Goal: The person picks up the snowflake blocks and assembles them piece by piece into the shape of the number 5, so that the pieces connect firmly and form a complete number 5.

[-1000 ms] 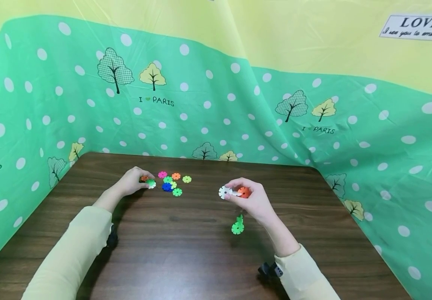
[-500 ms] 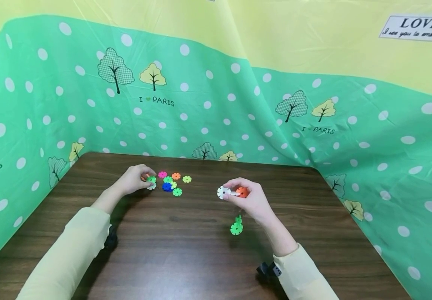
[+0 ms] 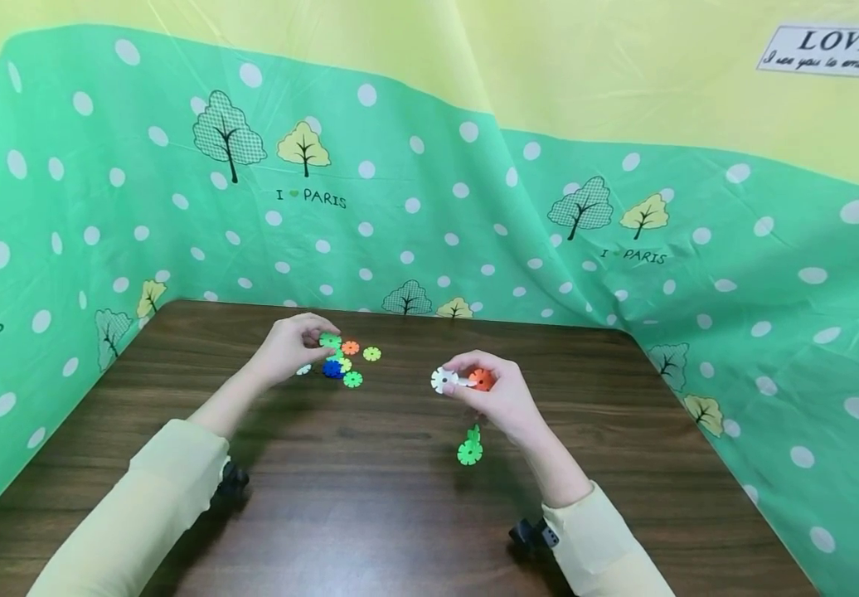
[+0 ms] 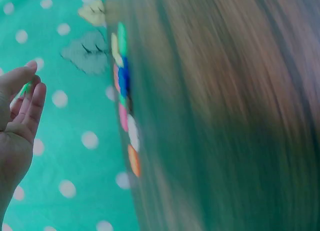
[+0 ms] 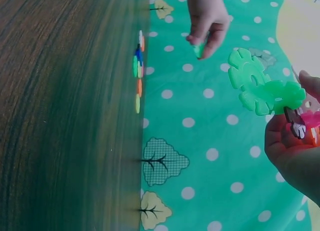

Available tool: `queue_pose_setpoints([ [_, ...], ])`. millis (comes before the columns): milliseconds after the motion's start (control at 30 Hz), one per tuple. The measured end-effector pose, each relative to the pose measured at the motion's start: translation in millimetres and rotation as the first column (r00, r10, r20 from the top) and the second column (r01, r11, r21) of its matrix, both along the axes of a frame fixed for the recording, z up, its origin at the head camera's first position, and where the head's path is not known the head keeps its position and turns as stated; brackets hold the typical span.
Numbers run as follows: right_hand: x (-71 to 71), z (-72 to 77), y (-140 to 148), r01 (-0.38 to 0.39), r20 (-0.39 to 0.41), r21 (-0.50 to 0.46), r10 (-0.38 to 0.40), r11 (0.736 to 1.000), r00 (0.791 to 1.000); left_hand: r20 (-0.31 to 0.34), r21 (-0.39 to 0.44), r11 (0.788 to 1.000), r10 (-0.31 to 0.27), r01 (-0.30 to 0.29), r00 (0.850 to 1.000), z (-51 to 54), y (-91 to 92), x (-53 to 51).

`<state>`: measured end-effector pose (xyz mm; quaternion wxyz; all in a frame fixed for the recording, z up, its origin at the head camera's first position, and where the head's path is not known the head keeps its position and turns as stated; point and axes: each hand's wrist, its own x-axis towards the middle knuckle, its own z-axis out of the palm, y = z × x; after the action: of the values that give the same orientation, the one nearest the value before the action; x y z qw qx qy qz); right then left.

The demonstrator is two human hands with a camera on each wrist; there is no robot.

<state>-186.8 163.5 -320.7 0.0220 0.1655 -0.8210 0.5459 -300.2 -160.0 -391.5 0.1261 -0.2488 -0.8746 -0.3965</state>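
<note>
1. Green plastic sits at the left hand (image 3: 289,348) in the head view: thumb and fingers pinch a notched green disc (image 3: 330,341) above the far left of the brown table (image 3: 370,497). Near it I see a loose white disc (image 3: 303,370), a blue disc (image 3: 333,370), an orange disc (image 3: 351,347) and a yellow disc (image 3: 372,354). Well to the right, the right hand (image 3: 504,400) pinches a chain of joined discs (image 3: 481,380), white leftmost, green on the near side.

2. From the left wrist, left fingers and thumb curl round a sliver of green, mostly hidden. A pink disc (image 4: 123,117) lies among the blurred discs on the table.

3. From the right wrist, the chain's green pieces (image 5: 244,73) join at an angle, left of the right fingers; I cannot tell where each fingertip presses. Well apart, the left hand holds its disc before dotted green cloth (image 5: 200,141).
</note>
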Motion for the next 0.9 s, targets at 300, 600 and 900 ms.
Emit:
queue_pose_setpoints([
  [300,1.2,1.4,-2.3,0.0,0.003,-0.009,0.0,1.0,1.0,-0.011,0.138,0.99,-0.009,0.011,1.0,26.6,35.3,32.3],
  [600,4.6,3.5,-7.7,0.002,-0.045,-0.01,-0.002,1.0,0.999,-0.011,0.307,0.948,-0.082,0.081,0.997,69.1,64.3,85.4],
  [900,6.8,5.4,-11.9,0.032,-0.063,-0.027,-0.033,0.999,0.997,-0.04,0.341,0.929,-0.14,0.145,0.989,73.9,86.2,109.8],
])
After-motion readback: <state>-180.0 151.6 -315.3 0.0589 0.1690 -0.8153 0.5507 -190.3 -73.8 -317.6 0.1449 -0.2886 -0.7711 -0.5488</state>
